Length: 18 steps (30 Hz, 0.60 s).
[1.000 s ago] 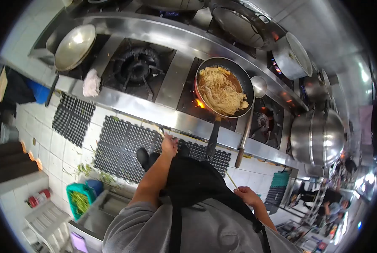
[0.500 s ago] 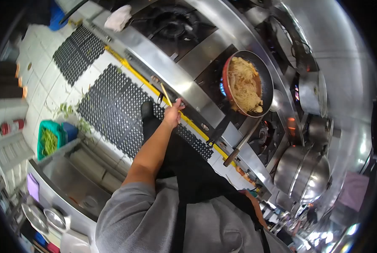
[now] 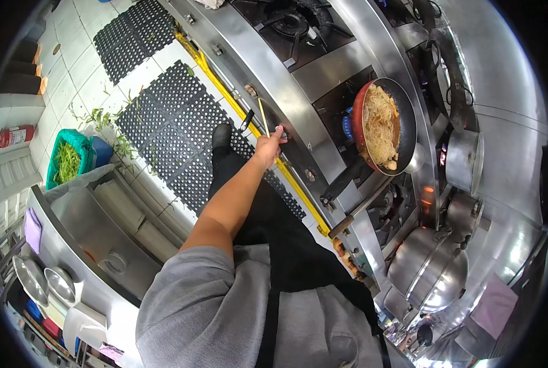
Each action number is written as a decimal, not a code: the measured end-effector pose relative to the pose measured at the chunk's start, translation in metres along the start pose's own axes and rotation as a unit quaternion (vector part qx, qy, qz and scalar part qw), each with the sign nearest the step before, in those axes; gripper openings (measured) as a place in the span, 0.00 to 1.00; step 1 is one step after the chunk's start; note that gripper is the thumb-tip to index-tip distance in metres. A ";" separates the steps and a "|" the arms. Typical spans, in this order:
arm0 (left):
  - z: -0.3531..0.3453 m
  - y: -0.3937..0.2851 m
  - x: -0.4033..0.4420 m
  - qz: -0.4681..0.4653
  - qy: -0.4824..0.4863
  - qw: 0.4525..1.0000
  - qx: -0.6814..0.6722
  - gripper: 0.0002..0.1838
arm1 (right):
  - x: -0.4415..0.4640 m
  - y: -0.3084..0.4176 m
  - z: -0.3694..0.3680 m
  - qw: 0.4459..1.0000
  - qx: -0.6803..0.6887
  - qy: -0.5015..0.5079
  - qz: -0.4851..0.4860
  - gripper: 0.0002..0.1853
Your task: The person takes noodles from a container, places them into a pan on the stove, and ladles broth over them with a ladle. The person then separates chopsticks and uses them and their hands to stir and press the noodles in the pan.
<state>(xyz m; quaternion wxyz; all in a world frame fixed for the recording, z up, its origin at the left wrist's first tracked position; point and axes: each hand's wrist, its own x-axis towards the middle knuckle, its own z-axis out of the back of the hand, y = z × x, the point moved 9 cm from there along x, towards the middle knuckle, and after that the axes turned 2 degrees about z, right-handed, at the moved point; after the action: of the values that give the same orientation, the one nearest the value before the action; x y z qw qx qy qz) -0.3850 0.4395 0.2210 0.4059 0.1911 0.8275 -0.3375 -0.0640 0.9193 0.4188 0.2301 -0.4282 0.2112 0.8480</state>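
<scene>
My left hand [image 3: 270, 148] reaches to the front edge of the stove [image 3: 323, 144], fingers closed. A thin pale-yellow stick [image 3: 262, 115] sticks out of it, and the fingertips are at a control knob [image 3: 285, 132], which they partly hide. On the lit burner to the right sits a red-sided frying pan [image 3: 407, 126] holding noodles [image 3: 379, 126] with brown sauce. Its black handle [image 3: 344, 179] points toward me. A ladle [image 3: 355, 213] with a wooden grip lies next to the pan, its bowl by the pan's rim. My right hand is out of view.
A bare burner [image 3: 289, 24] is beyond the pan. Metal pots [image 3: 430, 267] stand at the right. A yellow pipe [image 3: 225, 92] runs along the stove front. Black mats [image 3: 176, 129] cover the tiles. A green-lined bin [image 3: 68, 161] of leaf scraps and a steel counter [image 3: 84, 260] are at left.
The view has shifted, so the stove and pan appear farther right. My left hand stays near the knob with the stick in it. The pan remains on the lit burner.
</scene>
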 end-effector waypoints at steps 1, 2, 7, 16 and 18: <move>0.000 -0.001 -0.001 -0.002 0.002 1.000 0.003 0.22 | 0.000 -0.004 0.002 1.000 0.001 -0.018 -0.006 0.21; 0.001 0.000 -0.001 -0.001 0.000 1.000 0.003 0.22 | 0.000 -0.004 0.001 1.000 0.000 -0.016 -0.006 0.21; 0.000 -0.003 0.000 -0.010 0.008 1.000 0.012 0.23 | 0.000 -0.003 -0.004 0.999 -0.036 0.016 -0.017 0.21; 0.013 -0.013 -0.017 -0.020 -0.029 0.998 0.051 0.32 | -0.009 0.037 -0.008 0.994 -0.086 0.063 -0.035 0.21; 0.033 -0.020 -0.022 -0.035 -0.069 0.996 0.054 0.34 | -0.045 0.110 0.012 0.992 -0.004 0.069 -0.108 0.19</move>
<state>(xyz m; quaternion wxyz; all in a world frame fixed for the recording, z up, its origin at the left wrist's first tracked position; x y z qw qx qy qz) -0.3660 0.4008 0.2324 0.4391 0.1594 0.7845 -0.4078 -0.1105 0.8279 0.4795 0.3034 -0.5067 0.1753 0.7877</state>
